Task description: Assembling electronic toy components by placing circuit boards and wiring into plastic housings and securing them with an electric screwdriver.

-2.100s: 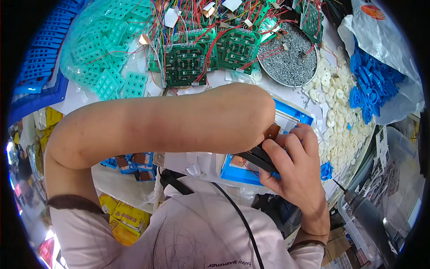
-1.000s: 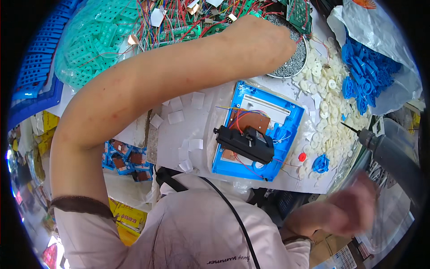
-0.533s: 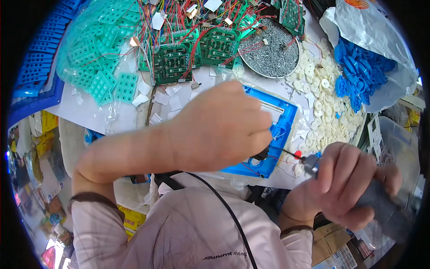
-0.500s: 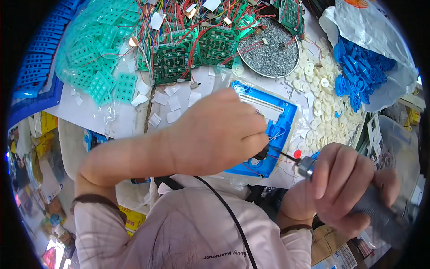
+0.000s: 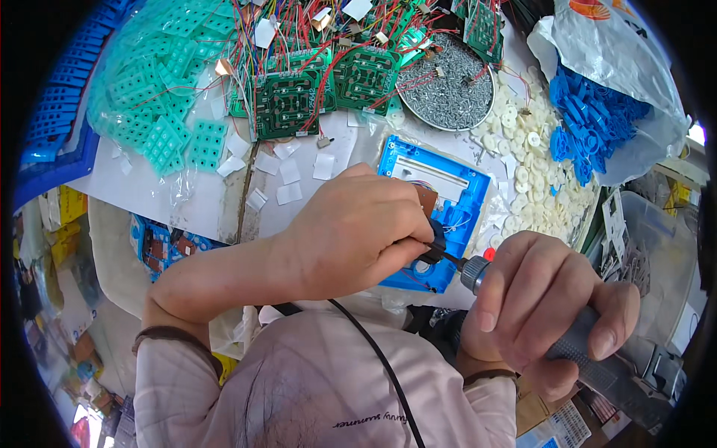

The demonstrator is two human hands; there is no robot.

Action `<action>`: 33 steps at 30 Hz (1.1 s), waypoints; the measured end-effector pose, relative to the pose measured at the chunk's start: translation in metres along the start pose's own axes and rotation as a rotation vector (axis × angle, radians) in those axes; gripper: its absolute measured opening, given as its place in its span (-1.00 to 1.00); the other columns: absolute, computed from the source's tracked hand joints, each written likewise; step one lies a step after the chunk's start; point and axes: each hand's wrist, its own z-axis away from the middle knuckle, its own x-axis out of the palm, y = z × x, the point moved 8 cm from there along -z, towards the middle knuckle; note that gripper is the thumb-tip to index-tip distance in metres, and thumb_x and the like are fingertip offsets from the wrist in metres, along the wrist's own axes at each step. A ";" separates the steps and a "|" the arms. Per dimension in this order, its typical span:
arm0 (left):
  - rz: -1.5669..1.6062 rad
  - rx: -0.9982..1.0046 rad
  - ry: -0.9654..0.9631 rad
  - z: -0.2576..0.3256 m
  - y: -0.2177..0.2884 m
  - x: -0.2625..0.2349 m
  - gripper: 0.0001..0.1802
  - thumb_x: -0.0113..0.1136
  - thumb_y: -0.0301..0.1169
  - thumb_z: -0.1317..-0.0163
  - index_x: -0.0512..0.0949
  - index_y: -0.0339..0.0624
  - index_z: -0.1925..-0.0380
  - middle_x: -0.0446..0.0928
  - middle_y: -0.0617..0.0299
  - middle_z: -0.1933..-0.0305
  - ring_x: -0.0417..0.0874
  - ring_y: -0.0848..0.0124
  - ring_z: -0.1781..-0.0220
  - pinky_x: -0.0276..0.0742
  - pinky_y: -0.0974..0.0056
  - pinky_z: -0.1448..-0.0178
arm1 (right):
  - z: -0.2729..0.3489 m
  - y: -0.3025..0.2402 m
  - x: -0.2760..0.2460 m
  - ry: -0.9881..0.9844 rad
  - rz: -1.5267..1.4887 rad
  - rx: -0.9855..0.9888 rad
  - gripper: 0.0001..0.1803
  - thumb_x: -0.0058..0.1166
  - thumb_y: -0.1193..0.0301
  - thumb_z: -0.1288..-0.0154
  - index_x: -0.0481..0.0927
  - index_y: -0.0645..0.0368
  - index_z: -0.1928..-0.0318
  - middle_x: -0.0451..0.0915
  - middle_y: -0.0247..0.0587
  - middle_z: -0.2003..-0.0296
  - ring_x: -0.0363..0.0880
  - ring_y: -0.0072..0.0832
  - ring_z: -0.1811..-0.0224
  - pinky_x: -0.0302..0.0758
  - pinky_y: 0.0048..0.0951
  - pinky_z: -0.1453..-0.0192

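A blue plastic housing (image 5: 476,196) lies on the table, with thin wires, a brown board (image 5: 426,197) and a small black part (image 5: 439,243) in it. My left hand (image 5: 358,231) is over the housing's left side, thumb and forefinger pinched together at the black part. Whatever is between those fingertips is too small to make out. My right hand (image 5: 549,302) is wrapped round a grey electric screwdriver (image 5: 609,366), held tilted. Its bit (image 5: 450,257) points left and meets my left fingertips beside the black part.
Behind the housing are green circuit boards (image 5: 287,104) with red wires and a round dish (image 5: 493,101) of screws. Cream discs (image 5: 534,175) and a bag of blue parts (image 5: 594,112) lie right. Green keypads (image 5: 208,144) and white paper squares (image 5: 289,194) lie left.
My right hand has brought the screwdriver left, and its bit now reaches my left fingertips. My left hand has shifted slightly, so the brown board in the housing shows.
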 end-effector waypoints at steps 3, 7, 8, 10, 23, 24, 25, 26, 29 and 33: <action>-0.076 0.010 -0.023 0.001 0.002 -0.001 -0.56 0.56 -0.37 0.04 0.60 -0.01 0.12 0.65 0.29 0.16 0.63 0.27 0.14 0.37 0.13 0.01 | 0.000 0.001 0.002 -0.008 0.011 0.024 -0.63 0.46 0.30 -0.24 0.55 -0.20 0.02 0.58 -0.54 0.61 0.44 -0.73 0.67 0.61 -0.59 0.43; -0.233 -0.021 0.024 0.010 -0.001 -0.017 -0.38 0.61 -0.20 0.13 0.54 0.04 0.02 0.59 0.30 -0.01 0.55 0.22 0.00 0.24 0.01 -0.13 | 0.003 0.003 -0.006 -0.001 0.109 0.015 -0.61 0.42 0.25 -0.29 0.50 -0.19 -0.04 0.54 -0.53 0.58 0.41 -0.72 0.63 0.59 -0.58 0.42; -0.292 -0.024 0.032 0.016 -0.005 -0.020 -0.33 0.61 -0.15 0.15 0.53 0.05 -0.01 0.57 0.31 -0.05 0.54 0.21 -0.03 0.20 -0.02 -0.17 | 0.005 0.004 -0.007 0.000 0.133 0.018 -0.60 0.40 0.24 -0.30 0.49 -0.19 -0.05 0.53 -0.53 0.57 0.41 -0.70 0.62 0.58 -0.57 0.42; -0.414 -0.002 -0.031 0.028 -0.011 -0.012 -0.35 0.59 -0.10 0.15 0.55 0.05 0.01 0.57 0.35 -0.01 0.53 0.25 0.00 0.18 -0.03 -0.17 | 0.007 0.010 -0.007 -0.007 0.163 0.041 -0.58 0.38 0.22 -0.33 0.45 -0.17 -0.08 0.50 -0.52 0.56 0.40 -0.66 0.60 0.56 -0.52 0.41; -0.398 0.065 -0.005 0.033 -0.018 -0.006 -0.42 0.46 0.03 0.03 0.63 0.02 0.03 0.60 0.39 0.10 0.54 0.32 0.06 0.14 -0.04 -0.18 | 0.008 0.032 0.004 -0.042 0.254 0.070 -0.61 0.32 0.22 -0.37 0.36 -0.09 -0.01 0.46 -0.45 0.58 0.44 -0.52 0.57 0.50 -0.39 0.44; -0.389 0.067 0.000 0.034 -0.018 -0.007 -0.42 0.46 0.02 0.03 0.63 0.01 0.02 0.60 0.39 0.09 0.54 0.32 0.06 0.14 -0.04 -0.17 | 0.007 0.033 0.004 -0.035 0.256 0.075 -0.62 0.32 0.22 -0.37 0.36 -0.09 0.00 0.46 -0.44 0.58 0.44 -0.51 0.57 0.50 -0.38 0.44; -0.379 0.069 0.006 0.034 -0.019 -0.007 -0.42 0.45 0.02 0.02 0.63 0.00 0.02 0.60 0.39 0.09 0.55 0.32 0.06 0.14 -0.03 -0.17 | 0.007 0.034 0.005 -0.024 0.259 0.080 -0.62 0.32 0.23 -0.37 0.35 -0.08 0.01 0.46 -0.44 0.58 0.44 -0.51 0.57 0.50 -0.38 0.44; -0.370 0.071 0.011 0.035 -0.019 -0.007 -0.42 0.45 0.02 0.01 0.62 -0.01 0.02 0.60 0.38 0.09 0.55 0.32 0.06 0.14 -0.03 -0.17 | 0.006 0.035 0.005 -0.021 0.262 0.082 -0.62 0.32 0.23 -0.37 0.35 -0.08 0.02 0.46 -0.43 0.58 0.44 -0.50 0.57 0.50 -0.37 0.44; -0.368 0.090 -0.002 0.034 -0.017 -0.007 -0.43 0.44 -0.01 -0.01 0.62 -0.05 0.01 0.61 0.37 0.10 0.56 0.33 0.07 0.15 -0.02 -0.16 | 0.005 0.035 0.009 -0.046 0.269 0.062 -0.63 0.32 0.28 -0.36 0.35 -0.03 0.05 0.47 -0.39 0.57 0.45 -0.48 0.58 0.52 -0.34 0.44; -0.362 0.121 0.018 0.036 -0.016 -0.007 -0.44 0.45 -0.06 -0.01 0.61 -0.09 0.01 0.61 0.34 0.12 0.57 0.33 0.10 0.16 -0.02 -0.13 | 0.004 0.036 0.012 -0.152 0.225 -0.033 -0.60 0.36 0.51 -0.26 0.36 0.17 0.06 0.51 -0.22 0.55 0.48 -0.39 0.62 0.60 -0.25 0.46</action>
